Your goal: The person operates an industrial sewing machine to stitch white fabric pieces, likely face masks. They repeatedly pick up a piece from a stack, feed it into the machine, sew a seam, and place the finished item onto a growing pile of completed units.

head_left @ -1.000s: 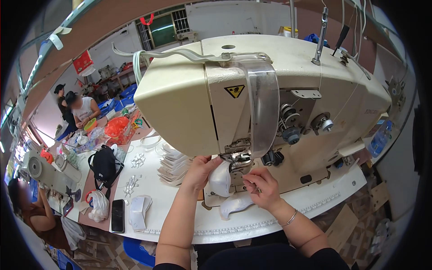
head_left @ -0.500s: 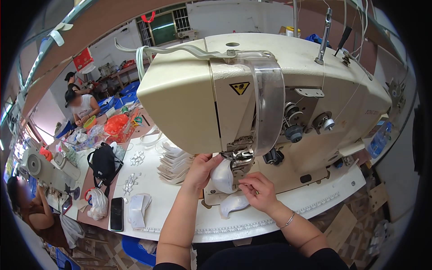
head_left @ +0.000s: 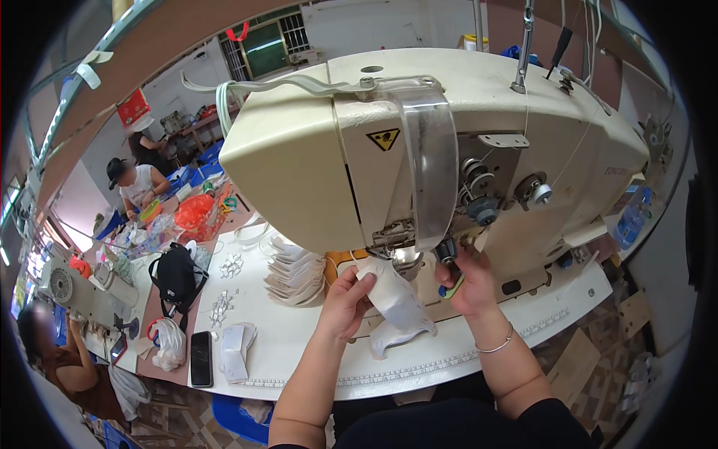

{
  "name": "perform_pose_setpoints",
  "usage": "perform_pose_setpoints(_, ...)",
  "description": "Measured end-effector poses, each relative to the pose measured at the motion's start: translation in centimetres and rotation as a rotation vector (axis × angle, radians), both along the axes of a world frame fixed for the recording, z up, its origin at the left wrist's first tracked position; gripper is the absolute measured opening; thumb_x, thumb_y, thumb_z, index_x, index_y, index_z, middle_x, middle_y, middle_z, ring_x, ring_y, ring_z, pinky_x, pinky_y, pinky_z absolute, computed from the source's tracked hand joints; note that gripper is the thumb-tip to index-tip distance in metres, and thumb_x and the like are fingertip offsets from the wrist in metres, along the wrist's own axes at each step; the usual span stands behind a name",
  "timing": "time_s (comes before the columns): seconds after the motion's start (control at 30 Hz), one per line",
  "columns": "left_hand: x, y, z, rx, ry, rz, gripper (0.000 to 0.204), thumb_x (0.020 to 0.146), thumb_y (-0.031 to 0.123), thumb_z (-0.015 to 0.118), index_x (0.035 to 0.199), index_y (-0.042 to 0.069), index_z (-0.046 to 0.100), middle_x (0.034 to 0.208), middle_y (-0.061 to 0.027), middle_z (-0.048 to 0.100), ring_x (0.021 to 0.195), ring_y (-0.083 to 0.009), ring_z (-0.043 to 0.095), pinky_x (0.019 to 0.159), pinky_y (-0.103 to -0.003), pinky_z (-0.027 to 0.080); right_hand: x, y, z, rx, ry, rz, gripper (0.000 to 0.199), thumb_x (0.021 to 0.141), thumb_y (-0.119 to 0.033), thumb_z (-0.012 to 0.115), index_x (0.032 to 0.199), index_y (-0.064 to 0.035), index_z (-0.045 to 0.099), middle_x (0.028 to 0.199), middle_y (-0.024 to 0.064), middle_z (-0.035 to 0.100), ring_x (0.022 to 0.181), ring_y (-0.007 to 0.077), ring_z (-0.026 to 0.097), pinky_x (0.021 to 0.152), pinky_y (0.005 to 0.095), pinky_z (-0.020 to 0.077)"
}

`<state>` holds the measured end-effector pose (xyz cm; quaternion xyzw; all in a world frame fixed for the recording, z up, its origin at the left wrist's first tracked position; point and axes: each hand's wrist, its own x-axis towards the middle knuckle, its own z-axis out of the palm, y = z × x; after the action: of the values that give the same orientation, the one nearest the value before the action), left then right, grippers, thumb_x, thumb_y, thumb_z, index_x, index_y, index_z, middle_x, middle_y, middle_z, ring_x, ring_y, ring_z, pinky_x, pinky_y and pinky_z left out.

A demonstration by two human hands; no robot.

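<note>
My left hand (head_left: 347, 301) pinches the upper edge of a white fabric piece (head_left: 394, 298) beside the sewing machine's needle area (head_left: 404, 258). The piece hangs down with its lower part spread over another white fabric piece (head_left: 385, 340) on the machine bed. Further right, my right hand (head_left: 473, 283) is closed around a small tool with a blue and green handle (head_left: 451, 287); its working end is hidden. The fingers of that hand are just below and beside a black knob (head_left: 446, 250) on the cream sewing machine (head_left: 292, 168).
Left of the machine stands a stack of white fabric pieces (head_left: 293, 273). A phone (head_left: 201, 359), folded white pieces (head_left: 235, 353), small white bits (head_left: 222, 307) and a black bag (head_left: 176, 277) lie further left. Other people (head_left: 140, 185) work beyond, with one (head_left: 71, 363) at the near left.
My right hand has moved up and right from the fabric and now holds the small tool. The white piece has come away from the needle area and hangs flatter from my left hand.
</note>
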<state>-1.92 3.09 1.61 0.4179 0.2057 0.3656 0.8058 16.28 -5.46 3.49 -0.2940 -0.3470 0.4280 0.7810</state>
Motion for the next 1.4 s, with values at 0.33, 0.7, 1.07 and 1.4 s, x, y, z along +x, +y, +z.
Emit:
perform_pose_setpoints(0.33,0.9,-1.5,-1.4,-0.069,-0.158,0.029,0.020,0.084,0.012,0.055,0.102,0.006,0.050,0.096,-0.0058,0.058,0.088,-0.0169,0.058,0.077,-0.034,0.049,0.0,-0.4,-0.7,-0.482,-0.745,0.022,0.023,0.075,-0.022,0.066,0.086,-0.0025,0.063,0.073,0.0017,0.060,0.066,0.0083,0.054,0.060,0.0226,0.0442)
perform_pose_setpoints(0.7,1.7,-3.2,-1.5,0.113,-0.057,0.219,0.036,0.078,0.003,0.060,0.109,0.002,0.042,0.103,-0.0094,0.055,0.091,-0.0161,0.057,0.075,-0.028,0.050,0.1,0.0,1.0,-0.514,-0.820,0.033,0.030,0.069,-0.027,0.071,0.081,-0.0009,0.063,0.072,0.0022,0.061,0.066,0.0075,0.053,0.062,0.0219,0.0432)
perform_pose_setpoints(1.07,1.6,-2.9,-0.7,0.200,-0.039,0.236,0.045,0.076,0.000,0.061,0.114,0.000,0.038,0.098,-0.0102,0.059,0.090,-0.0150,0.057,0.080,-0.026,0.046,-0.8,-0.6,0.2,-0.505,-0.785,0.027,0.027,0.069,-0.023,0.071,0.079,0.0001,0.063,0.071,0.0030,0.060,0.065,0.0080,0.054,0.062,0.0225,0.0439)
perform_pose_setpoints(1.4,1.3,-0.7,-0.4,0.151,0.062,0.169,0.047,0.075,0.004,0.063,0.115,-0.001,0.039,0.082,-0.0056,0.062,0.074,-0.0128,0.060,0.063,-0.025,0.050,-1.0,-0.3,-0.1,-0.439,-0.779,-0.012,0.026,0.070,-0.023,0.070,0.078,0.0001,0.061,0.069,0.0020,0.058,0.063,0.0083,0.053,0.061,0.0226,0.0436)
